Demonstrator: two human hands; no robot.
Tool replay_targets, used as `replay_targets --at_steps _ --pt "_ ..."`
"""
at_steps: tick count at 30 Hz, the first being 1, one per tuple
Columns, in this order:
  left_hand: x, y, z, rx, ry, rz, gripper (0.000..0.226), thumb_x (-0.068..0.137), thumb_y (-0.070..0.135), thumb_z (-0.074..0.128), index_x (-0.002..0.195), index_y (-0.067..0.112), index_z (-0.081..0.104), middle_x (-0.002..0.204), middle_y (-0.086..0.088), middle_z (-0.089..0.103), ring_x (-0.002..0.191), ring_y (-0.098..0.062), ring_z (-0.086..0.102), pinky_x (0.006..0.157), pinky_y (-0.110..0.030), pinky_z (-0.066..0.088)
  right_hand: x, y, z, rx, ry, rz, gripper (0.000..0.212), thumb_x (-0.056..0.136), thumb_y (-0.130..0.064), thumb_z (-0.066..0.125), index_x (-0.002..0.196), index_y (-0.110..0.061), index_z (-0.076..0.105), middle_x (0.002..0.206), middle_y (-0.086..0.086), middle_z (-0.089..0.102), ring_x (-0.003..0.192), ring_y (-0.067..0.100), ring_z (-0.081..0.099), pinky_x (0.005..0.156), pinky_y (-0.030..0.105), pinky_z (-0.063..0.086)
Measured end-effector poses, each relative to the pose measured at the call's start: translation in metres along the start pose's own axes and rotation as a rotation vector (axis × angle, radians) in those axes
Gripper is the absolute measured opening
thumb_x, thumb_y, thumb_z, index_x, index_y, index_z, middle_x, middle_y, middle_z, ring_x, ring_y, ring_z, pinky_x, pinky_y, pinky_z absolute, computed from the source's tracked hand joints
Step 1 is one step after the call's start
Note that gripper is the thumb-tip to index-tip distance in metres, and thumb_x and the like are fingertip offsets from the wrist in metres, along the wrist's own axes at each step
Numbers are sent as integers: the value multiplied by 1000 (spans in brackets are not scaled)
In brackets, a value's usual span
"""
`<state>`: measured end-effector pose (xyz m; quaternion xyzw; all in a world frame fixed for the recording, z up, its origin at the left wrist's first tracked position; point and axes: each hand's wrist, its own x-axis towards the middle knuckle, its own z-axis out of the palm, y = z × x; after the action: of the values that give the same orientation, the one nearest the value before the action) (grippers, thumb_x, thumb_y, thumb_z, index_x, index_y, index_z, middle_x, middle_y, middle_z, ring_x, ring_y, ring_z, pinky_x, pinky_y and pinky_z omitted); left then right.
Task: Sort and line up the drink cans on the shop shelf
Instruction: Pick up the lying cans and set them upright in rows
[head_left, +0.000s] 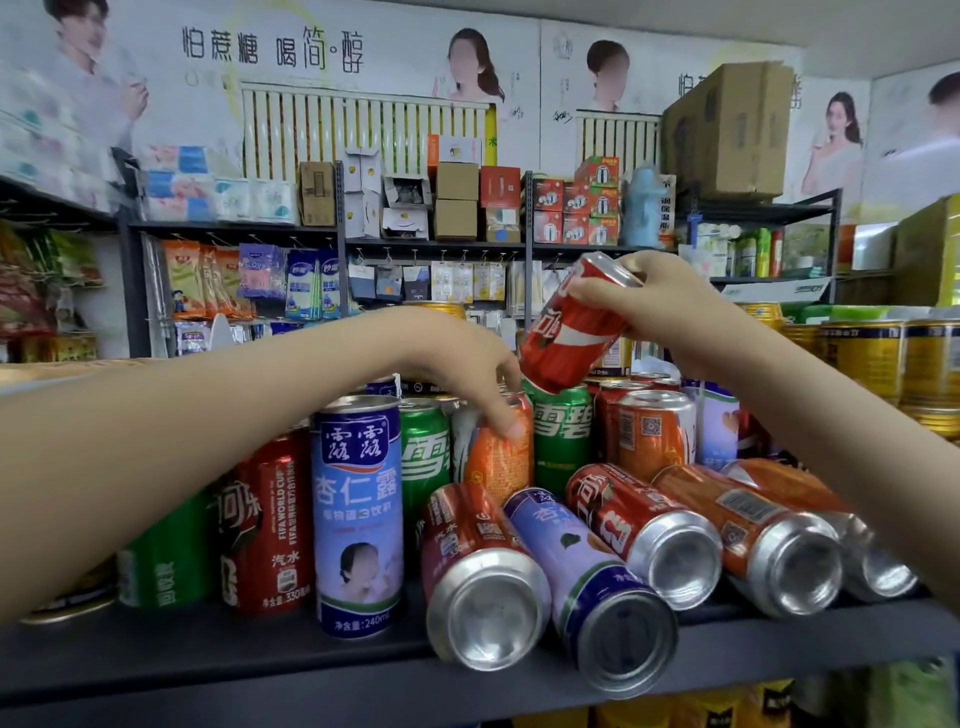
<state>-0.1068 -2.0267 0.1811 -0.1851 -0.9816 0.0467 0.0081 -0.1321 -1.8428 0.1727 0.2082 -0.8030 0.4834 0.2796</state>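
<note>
Upright cans (358, 514) behind toppled cans (670, 530), gold tins (865, 356) right

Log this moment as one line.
right hand: holds tilted red cola can aloft | left hand: grips upright orange soda can

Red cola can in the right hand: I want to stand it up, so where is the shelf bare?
Bare shelf shows only along the front edge, before the upright blue can and the red World Cup can, left of the lying red can. The right front is packed with lying cans, the back with upright ones.
</note>
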Motion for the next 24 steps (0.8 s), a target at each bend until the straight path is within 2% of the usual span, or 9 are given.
replay_targets --at_steps 3,5,8,12,15,16,19,22,24 --pt "-5 -3 -6 -357 141 -47 63 82 65 49 120 15 55 110 -5 59 92 -13 56 75 -21 48 -5 -6 -1 288 21 76 42 85 -30 66 110 2 57 101 10 66 98 22 64 79 32 56" --pt "-7 -4 -13 -779 201 -54 68 86 58 46 127 5 51 111 -16 64 90 -17 64 73 -20 56 -10 -9 -1 489 16 143 32 87 -27 64 104 -1 58 105 11 65 105 23 62 82 32 56" --pt "-16 -5 -19 -1255 259 -46 47 91 42 49 116 2 52 110 -26 62 90 -27 67 79 -33 57 -17 -12 4 702 -6 178 16 88 -23 64 93 -9 58 106 12 64 109 23 60 93 42 52" --pt "-22 -11 -12 -1404 219 -117 56 91 32 55 136 5 37 132 -31 42 112 -43 55 93 -49 48 -22 -10 11 919 26 211 9 91 -16 60 92 -10 52 102 14 62 106 25 61 92 45 51" --pt "-28 -7 -8 -1581 254 -29 26 91 18 56 111 3 48 114 -29 51 98 -37 61 80 -41 55 -21 -5 12 1027 -68 252 17 91 -21 59 103 -11 54 111 13 61 109 26 61 88 43 54" --pt "-29 -6 -8 -1607 282 -5 17 91 14 56 104 5 50 107 -26 54 97 -35 61 76 -38 56 -20 -2 11 1019 -103 262 22 89 -23 59 107 -11 54 115 14 61 112 27 60 88 42 54" --pt "-32 -5 -10 -1568 399 7 14 88 12 60 97 7 51 100 -22 56 100 -33 61 72 -35 58 -20 7 5 878 -245 239 51 73 -32 71 115 -9 55 123 14 61 114 27 60 89 35 55" --pt "-34 -6 -14 -1488 459 21 16 84 13 64 95 9 53 101 -19 58 99 -30 62 74 -36 58 -23 14 0 540 -366 143 65 63 -38 83 117 -14 56 111 3 70 103 15 66 84 24 54" --pt "-34 -5 -18 -1381 486 23 20 83 15 66 98 9 55 103 -18 59 98 -30 63 78 -36 58 -27 16 -1 316 -374 126 73 61 -40 82 124 -17 51 114 2 66 102 15 65 91 27 51"
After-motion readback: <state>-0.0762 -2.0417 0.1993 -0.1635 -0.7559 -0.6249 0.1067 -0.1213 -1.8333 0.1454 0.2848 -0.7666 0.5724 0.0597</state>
